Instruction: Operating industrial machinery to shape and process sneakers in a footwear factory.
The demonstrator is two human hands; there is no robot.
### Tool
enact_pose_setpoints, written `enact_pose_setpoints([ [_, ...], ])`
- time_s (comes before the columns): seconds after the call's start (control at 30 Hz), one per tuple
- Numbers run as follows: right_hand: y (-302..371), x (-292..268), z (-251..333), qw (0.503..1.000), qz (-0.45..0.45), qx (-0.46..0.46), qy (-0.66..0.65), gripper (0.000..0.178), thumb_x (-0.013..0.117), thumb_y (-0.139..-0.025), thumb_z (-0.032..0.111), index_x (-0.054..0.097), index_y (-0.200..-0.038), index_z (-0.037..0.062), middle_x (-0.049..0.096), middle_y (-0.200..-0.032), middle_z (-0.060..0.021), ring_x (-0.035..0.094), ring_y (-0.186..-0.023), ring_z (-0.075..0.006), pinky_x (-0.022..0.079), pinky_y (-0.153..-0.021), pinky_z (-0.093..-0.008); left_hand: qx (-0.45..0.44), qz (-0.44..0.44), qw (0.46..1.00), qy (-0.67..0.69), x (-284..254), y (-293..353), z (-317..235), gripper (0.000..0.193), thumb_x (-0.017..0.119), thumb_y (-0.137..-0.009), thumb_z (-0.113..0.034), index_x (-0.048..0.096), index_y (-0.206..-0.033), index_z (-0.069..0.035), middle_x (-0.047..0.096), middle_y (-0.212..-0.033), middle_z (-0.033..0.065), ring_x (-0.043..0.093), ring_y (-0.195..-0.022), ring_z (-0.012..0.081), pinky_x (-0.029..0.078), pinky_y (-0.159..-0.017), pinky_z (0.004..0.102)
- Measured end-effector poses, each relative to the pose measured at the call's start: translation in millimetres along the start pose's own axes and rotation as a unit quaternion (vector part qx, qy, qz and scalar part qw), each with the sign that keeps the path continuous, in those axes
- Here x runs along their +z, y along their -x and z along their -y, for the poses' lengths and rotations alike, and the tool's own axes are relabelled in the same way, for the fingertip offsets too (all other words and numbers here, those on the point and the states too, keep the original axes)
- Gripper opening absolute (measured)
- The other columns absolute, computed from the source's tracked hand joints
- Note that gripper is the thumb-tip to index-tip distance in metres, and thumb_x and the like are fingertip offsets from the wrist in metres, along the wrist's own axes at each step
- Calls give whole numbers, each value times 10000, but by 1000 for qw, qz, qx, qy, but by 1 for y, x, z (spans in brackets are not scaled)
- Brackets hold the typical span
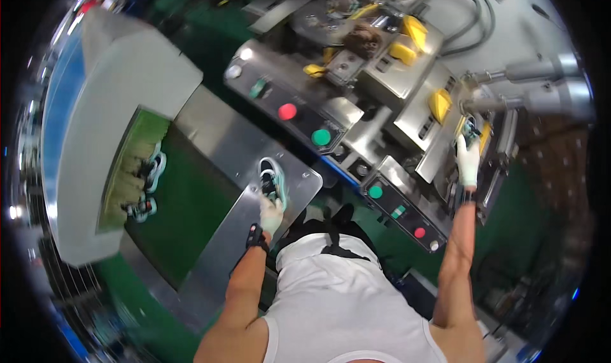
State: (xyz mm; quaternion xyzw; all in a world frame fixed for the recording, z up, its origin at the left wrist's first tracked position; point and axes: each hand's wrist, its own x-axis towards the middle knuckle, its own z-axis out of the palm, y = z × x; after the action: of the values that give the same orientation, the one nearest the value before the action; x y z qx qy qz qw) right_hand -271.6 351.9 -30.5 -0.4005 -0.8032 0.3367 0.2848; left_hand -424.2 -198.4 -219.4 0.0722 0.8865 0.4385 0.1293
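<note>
At centre frame, a sneaker [272, 175] lay on the end of a metal bench [226, 251], with the gloved left hand [271, 215] at its near end. The left fingers were partly bent and overlapped the shoe, but I cannot tell whether they gripped it or only touched it.

At right of centre, the gloved right hand [468, 162] was stretched to the edge of a steel machine [388, 80], its fingertips against a second shoe [471, 131]; how far they were closed was too small to tell.

The work looked partway through, in my judgement: one shoe was at the machine, one on the bench, and two more, an upper shoe [153, 169] and a lower shoe [141, 208], sat at left of frame by the bristly opening of a grey housing [121, 140], apparently left to handle. Nothing showed which were finished.

The bench sneaker looked dark on top with pale, mint-tinted edging (blur hid its finer details), and seemed to be a whole shoe.
</note>
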Motion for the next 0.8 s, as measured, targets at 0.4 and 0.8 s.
enact_pose_setpoints([
  [0.4,236,144,1,904,155,-143,371,835,696,-839,265,246,-1440,-101,187,-1514,-339,166,-1418,-487,190,-1156,-530,88,285,953,-48,-68,-50,20,515,475,-973,-342,443,-1354,3,505,-1334,263,488,-1249,385,382,-1065,440],
  [0.8,359,104,-15,854,362,238,287,685,662,-885,235,358,-1377,-133,488,-1379,-266,483,-1276,-320,342,-1091,-347,-41,-77,897,-433,-417,-291,212,434,681,-747,-233,602,-1147,-85,593,-1132,141,577,-1018,376,502,-837,481],
])
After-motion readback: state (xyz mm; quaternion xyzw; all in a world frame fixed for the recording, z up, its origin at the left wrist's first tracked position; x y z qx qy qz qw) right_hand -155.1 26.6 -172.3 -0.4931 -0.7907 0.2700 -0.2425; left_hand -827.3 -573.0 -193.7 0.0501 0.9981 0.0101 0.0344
